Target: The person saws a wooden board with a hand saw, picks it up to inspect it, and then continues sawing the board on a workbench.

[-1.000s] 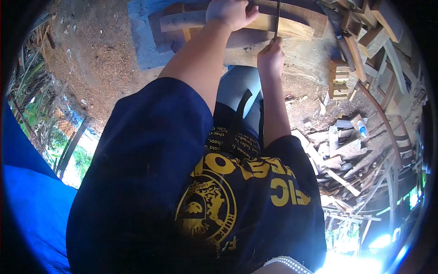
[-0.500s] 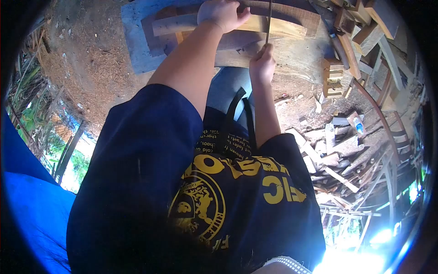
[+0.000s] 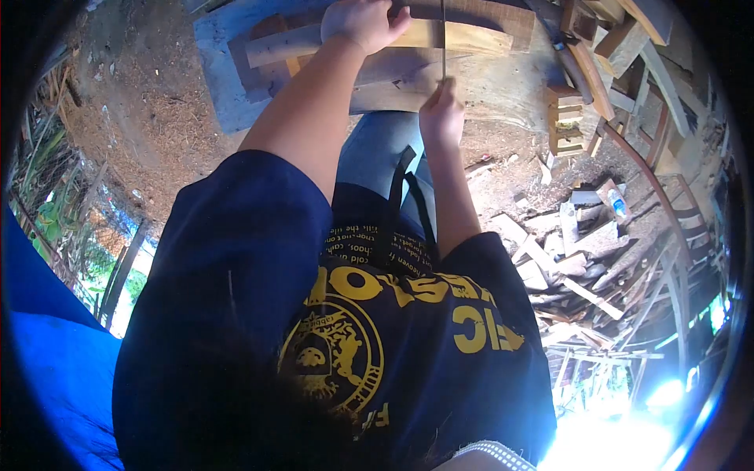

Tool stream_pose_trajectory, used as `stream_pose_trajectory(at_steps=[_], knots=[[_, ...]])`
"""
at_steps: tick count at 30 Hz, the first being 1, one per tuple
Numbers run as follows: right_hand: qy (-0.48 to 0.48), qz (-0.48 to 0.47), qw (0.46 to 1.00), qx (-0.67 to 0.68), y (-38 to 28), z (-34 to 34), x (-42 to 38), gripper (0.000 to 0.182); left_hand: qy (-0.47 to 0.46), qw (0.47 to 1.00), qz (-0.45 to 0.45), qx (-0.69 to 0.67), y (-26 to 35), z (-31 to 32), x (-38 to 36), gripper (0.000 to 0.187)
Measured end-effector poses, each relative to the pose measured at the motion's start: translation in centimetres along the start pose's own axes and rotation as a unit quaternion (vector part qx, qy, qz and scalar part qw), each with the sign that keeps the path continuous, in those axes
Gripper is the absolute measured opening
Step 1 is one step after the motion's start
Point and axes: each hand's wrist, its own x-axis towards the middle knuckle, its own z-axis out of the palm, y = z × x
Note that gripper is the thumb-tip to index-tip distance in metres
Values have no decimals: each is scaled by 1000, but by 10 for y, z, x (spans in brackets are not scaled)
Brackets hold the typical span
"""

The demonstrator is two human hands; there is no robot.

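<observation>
My left hand (image 3: 363, 25) presses on a pale curved wooden piece (image 3: 479, 39), its thumb stretched to the right; its far fingertips are cut off by the frame's top edge. In my right hand (image 3: 442, 119) is the near end of a long, thin, dark tool (image 3: 444, 47). It crosses over the curved piece and runs out of view at the top. Seen edge-on, its exact kind is not clear. Under the curved piece lie darker wood (image 3: 522, 27) and a broad worn board (image 3: 503, 94).
At the right are stacked wood blocks (image 3: 567, 118) and long curved strips (image 3: 644, 161). Below them lie scattered offcuts (image 3: 589, 243) and a plastic bottle (image 3: 617, 206). Sawdust covers the ground (image 3: 149, 118) at the left. My knee (image 3: 377, 149) is under the board's near edge.
The whole view has shifted slightly, so the wood and both hands appear a little further left and up. My right hand still holds the thin tool; my left hand stays on the curved piece.
</observation>
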Motion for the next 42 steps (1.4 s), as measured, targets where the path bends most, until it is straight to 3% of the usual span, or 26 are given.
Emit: stream_pose_trajectory(at_steps=[1,6,8,11,15,18,21,23,25,27,30,31,33,36,39,42], knots=[[-37,44,998,-38,11,0,-14,14,9,1000,3,0,-1,3,0,45],[-13,20,1000,7,17,2,-28,12,-15,999,-6,-30,-5,10,2,43],[-38,37,998,27,-6,-4,1,12,113,989,56,-79,-21,50,13,40],[-35,20,999,12,-34,-17,35,13,95,990,47,-93,-21,51,15,37],[-74,36,997,-11,-14,-29,-2,15,110,989,50,-82,-16,44,13,40],[-108,76,991,-20,1,-39,-37,15,60,998,6,-30,-2,6,2,42],[-137,86,986,-28,-23,-55,-15,16,-6,1000,-13,-3,3,-12,-3,43],[-122,56,991,-18,-30,-49,12,16,42,999,7,-25,-15,38,8,43],[-114,28,993,-13,-34,-48,18,16,91,994,24,-50,-11,26,6,43],[-124,52,991,-11,-27,-54,-1,16,11,999,25,-23,-5,1,0,44],[-138,64,988,-11,-6,-57,-30,16,-26,999,-7,-26,1,-13,-1,43],[-131,62,989,-4,-7,-56,-33,16,-27,999,-10,-25,-5,3,2,43],[-133,94,986,-21,-23,-52,-23,15,72,992,58,-87,-22,48,14,44],[-81,37,996,-10,-38,-34,27,14,32,998,18,-45,-7,5,0,42],[-100,39,994,-9,-39,-39,22,17,-19,1000,-23,-8,-8,6,0,50],[-122,63,990,0,-6,-48,-26,21,-8,1000,-19,-6,-8,6,-1,50]])
